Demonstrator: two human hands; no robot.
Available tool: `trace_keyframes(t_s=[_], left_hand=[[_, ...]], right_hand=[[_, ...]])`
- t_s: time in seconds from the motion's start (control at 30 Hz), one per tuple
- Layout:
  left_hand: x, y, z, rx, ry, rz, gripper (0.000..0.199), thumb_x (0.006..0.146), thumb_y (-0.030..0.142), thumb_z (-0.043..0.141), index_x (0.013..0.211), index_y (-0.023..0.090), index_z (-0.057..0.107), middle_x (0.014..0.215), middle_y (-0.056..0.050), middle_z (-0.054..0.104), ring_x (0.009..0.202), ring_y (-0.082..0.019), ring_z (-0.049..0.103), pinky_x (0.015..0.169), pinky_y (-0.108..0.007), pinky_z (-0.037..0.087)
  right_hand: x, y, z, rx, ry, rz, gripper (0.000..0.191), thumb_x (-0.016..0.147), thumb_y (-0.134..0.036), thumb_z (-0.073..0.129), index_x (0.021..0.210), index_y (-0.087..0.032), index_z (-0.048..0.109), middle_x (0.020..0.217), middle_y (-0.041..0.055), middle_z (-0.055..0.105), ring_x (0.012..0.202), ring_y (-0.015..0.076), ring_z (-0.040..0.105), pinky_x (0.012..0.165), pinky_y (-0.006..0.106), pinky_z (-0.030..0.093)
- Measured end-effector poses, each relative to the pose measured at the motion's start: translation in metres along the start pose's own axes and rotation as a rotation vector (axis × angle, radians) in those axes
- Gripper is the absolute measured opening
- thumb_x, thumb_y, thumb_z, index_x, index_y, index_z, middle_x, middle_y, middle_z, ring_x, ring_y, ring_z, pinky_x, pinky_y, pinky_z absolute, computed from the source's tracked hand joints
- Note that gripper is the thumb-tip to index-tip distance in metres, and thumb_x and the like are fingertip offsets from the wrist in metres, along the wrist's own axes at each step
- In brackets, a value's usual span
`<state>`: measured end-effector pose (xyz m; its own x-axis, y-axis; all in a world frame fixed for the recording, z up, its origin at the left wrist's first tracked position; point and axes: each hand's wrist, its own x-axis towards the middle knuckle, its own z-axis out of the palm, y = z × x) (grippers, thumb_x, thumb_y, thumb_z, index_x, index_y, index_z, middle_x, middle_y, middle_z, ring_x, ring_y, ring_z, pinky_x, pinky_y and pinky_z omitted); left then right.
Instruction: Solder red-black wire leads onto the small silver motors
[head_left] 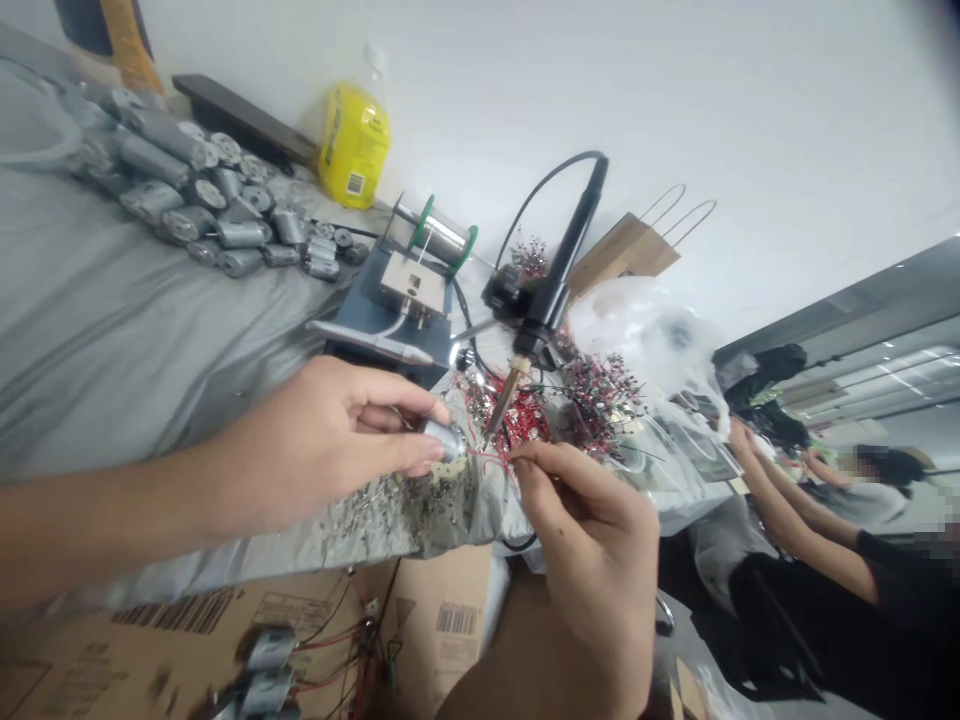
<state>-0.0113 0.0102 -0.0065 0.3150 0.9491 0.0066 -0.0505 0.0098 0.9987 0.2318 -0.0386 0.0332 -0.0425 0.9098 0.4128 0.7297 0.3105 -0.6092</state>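
Observation:
My left hand (337, 440) pinches a small silver DC motor (450, 440) between thumb and fingers, its end turned toward my right hand. My right hand (592, 530) holds a thin red wire (487, 462) between its fingertips, close to the motor. Just above them, a black soldering iron (551, 300) points down, and neither hand holds it. Its brass tip (501, 402) sits near the wire and motor, over a tangle of red wires (517, 420). Whether the tip touches anything cannot be told. Metal scraps (427, 500) are scattered on the grey cloth under my hands.
Several loose motors (187, 190) lie on the grey cloth (135, 340) behind a solder spool (442, 230) and a yellow bottle (352, 145). A cardboard box (442, 620) with wired motors (266, 680) sits below. A co-worker's arms (795, 520) reach forward at right.

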Motion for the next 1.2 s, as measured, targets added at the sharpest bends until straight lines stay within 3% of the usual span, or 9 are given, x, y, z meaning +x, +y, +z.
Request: trace_keyframes(t_s=[0.2,0.3,0.37,0.47,0.57,0.7,0.87,1.07,1.2], left_hand=[[0.0,-0.004,-0.004,-0.021,-0.036,-0.068,0.031,0.086,0.036,0.087,0.112,0.02,0.086,0.086,-0.006,0.086,0.071,-0.023,0.083,0.068,-0.024,0.068],[-0.005,0.002,-0.003,-0.038,-0.004,-0.115,0.028,0.087,0.033,0.086,0.111,0.019,0.086,0.081,-0.004,0.084,0.076,-0.023,0.083,0.07,-0.023,0.068],[-0.005,0.001,-0.004,-0.041,0.017,-0.112,0.026,0.089,0.033,0.085,0.111,0.02,0.086,0.085,-0.003,0.085,0.082,-0.022,0.084,0.077,-0.022,0.069],[0.003,-0.012,-0.01,-0.022,-0.007,-0.038,0.032,0.083,0.038,0.089,0.111,0.023,0.088,0.087,0.0,0.086,0.079,-0.02,0.086,0.076,-0.016,0.066],[0.015,-0.026,-0.018,0.023,0.035,-0.012,0.045,0.073,0.053,0.091,0.107,0.024,0.089,0.086,-0.001,0.086,0.074,-0.021,0.085,0.068,-0.016,0.064],[0.021,-0.027,-0.023,0.062,0.063,-0.139,0.068,0.069,0.069,0.089,0.118,0.022,0.086,0.102,-0.006,0.087,0.091,-0.028,0.086,0.086,-0.03,0.07],[0.02,-0.018,-0.02,0.051,0.054,-0.234,0.086,0.059,0.074,0.089,0.128,0.023,0.08,0.108,-0.009,0.087,0.107,-0.038,0.084,0.116,-0.051,0.062],[0.024,-0.017,-0.016,-0.054,0.1,-0.251,0.085,0.051,0.065,0.092,0.123,0.022,0.078,0.12,-0.009,0.086,0.112,-0.039,0.084,0.119,-0.051,0.061],[0.024,-0.021,-0.018,-0.039,0.095,-0.224,0.08,0.053,0.065,0.091,0.121,0.024,0.078,0.123,-0.006,0.086,0.11,-0.038,0.084,0.122,-0.054,0.057]], right_hand=[[-0.008,0.004,-0.024,-0.029,-0.118,-0.01,0.021,0.098,-0.032,0.075,0.112,-0.028,0.089,0.084,-0.001,0.081,0.07,0.0142,0.072,0.065,0.025,0.058],[-0.011,0.017,-0.051,-0.148,0.002,0.081,0.035,0.1,-0.047,0.073,0.124,-0.025,0.086,0.081,-0.0001,0.077,0.07,0.0154,0.07,0.064,0.027,0.058],[-0.007,0.027,-0.071,-0.241,0.121,0.152,0.037,0.105,-0.046,0.067,0.125,-0.021,0.085,0.078,0.0006,0.073,0.067,0.0152,0.064,0.06,0.028,0.052],[0.009,0.039,-0.098,-0.367,0.116,0.221,0.032,0.105,-0.04,0.067,0.125,-0.021,0.084,0.072,-0.0024,0.067,0.06,0.0135,0.056,0.057,0.028,0.047],[0.03,0.052,-0.121,-0.508,0.027,0.264,0.025,0.107,-0.035,0.07,0.123,-0.021,0.082,0.085,-0.0006,0.074,0.068,0.0133,0.063,0.07,0.03,0.056],[0.056,0.075,-0.146,-0.697,-0.068,0.32,0.027,0.108,-0.043,0.075,0.12,-0.019,0.078,0.115,0.0065,0.079,0.099,0.0197,0.076,0.093,0.041,0.066],[0.076,0.098,-0.147,-0.784,-0.226,0.271,0.027,0.11,-0.042,0.074,0.124,-0.019,0.076,0.13,0.0091,0.077,0.113,0.0229,0.076,0.102,0.046,0.066],[0.09,0.104,-0.124,-0.76,-0.322,0.122,0.029,0.11,-0.042,0.074,0.129,-0.019,0.075,0.131,0.0095,0.077,0.113,0.0229,0.076,0.1,0.045,0.066],[0.098,0.103,-0.123,-0.756,-0.303,0.033,0.028,0.11,-0.042,0.074,0.127,-0.02,0.076,0.131,0.0092,0.077,0.111,0.0221,0.076,0.1,0.044,0.066]])
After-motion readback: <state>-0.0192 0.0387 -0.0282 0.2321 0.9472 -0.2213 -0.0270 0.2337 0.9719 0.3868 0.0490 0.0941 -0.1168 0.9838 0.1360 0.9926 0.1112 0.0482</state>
